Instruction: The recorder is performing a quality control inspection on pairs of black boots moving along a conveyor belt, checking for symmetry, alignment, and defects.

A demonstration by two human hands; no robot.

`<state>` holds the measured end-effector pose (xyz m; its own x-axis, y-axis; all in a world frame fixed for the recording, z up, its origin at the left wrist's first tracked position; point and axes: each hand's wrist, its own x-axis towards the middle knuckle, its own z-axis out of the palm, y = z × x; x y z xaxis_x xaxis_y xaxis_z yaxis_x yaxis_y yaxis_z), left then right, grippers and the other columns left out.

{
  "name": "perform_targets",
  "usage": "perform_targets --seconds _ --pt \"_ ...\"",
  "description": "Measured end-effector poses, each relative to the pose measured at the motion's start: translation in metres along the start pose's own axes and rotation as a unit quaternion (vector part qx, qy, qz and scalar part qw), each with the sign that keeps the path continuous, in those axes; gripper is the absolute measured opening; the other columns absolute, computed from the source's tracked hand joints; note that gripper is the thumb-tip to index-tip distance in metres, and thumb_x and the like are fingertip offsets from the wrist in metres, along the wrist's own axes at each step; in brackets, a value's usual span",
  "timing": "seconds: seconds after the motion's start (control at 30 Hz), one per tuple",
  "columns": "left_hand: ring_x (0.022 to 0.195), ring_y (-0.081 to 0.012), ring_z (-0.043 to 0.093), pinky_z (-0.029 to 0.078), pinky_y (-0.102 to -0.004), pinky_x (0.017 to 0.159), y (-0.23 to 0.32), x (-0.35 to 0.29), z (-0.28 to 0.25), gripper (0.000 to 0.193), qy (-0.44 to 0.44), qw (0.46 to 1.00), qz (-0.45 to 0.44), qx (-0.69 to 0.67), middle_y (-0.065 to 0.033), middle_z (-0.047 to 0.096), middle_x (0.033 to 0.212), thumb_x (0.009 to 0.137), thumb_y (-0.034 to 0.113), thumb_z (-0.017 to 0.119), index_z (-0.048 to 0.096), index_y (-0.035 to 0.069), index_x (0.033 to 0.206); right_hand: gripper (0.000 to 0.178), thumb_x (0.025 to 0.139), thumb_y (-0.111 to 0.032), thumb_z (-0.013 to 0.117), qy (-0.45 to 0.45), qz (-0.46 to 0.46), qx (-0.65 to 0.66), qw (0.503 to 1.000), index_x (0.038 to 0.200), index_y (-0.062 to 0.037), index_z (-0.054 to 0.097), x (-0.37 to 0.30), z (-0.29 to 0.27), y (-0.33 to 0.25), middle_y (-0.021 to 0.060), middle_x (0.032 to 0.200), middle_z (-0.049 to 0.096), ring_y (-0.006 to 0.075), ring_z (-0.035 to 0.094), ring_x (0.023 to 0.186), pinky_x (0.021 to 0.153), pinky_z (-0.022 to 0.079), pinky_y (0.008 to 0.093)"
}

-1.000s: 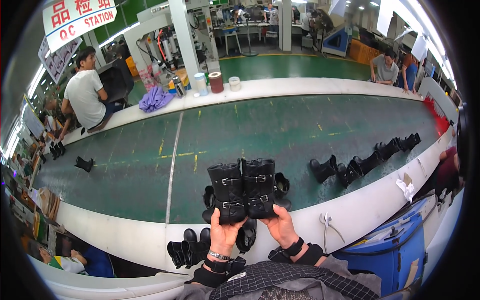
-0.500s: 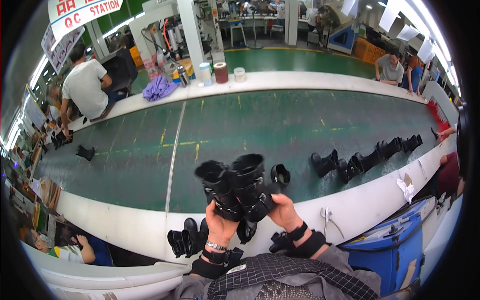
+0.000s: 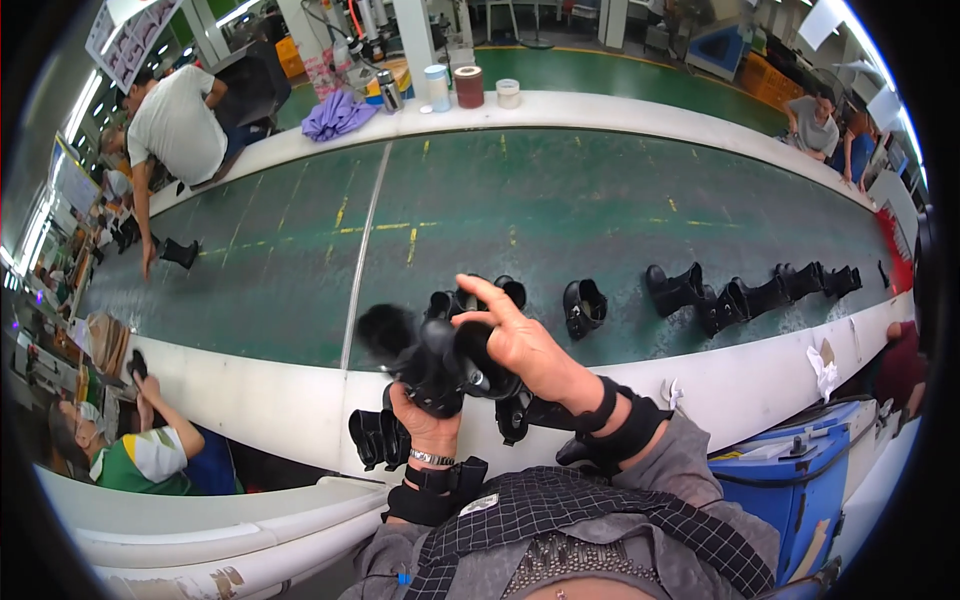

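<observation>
Black, leathery boot (image 3: 428, 385) tips over above the white table (image 3: 280, 400), the left hand's (image 3: 428, 425) grip curled round it. It looks firm below, bendy up top; hold it low. Before, both hands cupped boots underneath; now the right hand (image 3: 535, 350) is higher, fingers spread beside another boot (image 3: 485, 365). I can't tell if it's pinching.

A head-worn fisheye looks down across the green belt (image 3: 560, 215).
</observation>
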<state>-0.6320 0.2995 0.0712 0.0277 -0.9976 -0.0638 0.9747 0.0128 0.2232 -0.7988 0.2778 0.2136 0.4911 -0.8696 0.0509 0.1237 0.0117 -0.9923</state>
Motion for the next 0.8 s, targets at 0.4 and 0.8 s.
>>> perform_targets --seconds 0.4,0.8 --pt "0.111 -0.0243 0.053 0.039 -0.0413 0.097 0.025 0.014 -0.011 0.058 0.11 0.98 0.148 0.07 -0.0088 0.057 0.119 0.085 0.05 0.051 0.051 0.007 0.124 0.049 0.066 -0.035 0.07 -0.08 0.027 -0.314 0.946 0.094 0.0043 0.06 0.12 0.021 0.032 0.0194 0.08 0.066 0.0289 0.065 0.078 0.071 0.05 0.0346" --pt "0.099 -0.0209 0.05 0.042 -0.0387 0.088 0.0 0.027 -0.046 0.038 0.299 0.935 0.071 0.177 -0.0079 0.05 0.109 0.087 0.024 0.054 0.046 0.004 0.118 0.023 0.069 -0.01 0.061 0.005 -0.153 -0.393 0.907 0.089 0.0015 0.059 0.249 0.075 0.148 0.0238 0.084 0.059 0.0403 0.06 0.078 0.072 0.049 0.0449"
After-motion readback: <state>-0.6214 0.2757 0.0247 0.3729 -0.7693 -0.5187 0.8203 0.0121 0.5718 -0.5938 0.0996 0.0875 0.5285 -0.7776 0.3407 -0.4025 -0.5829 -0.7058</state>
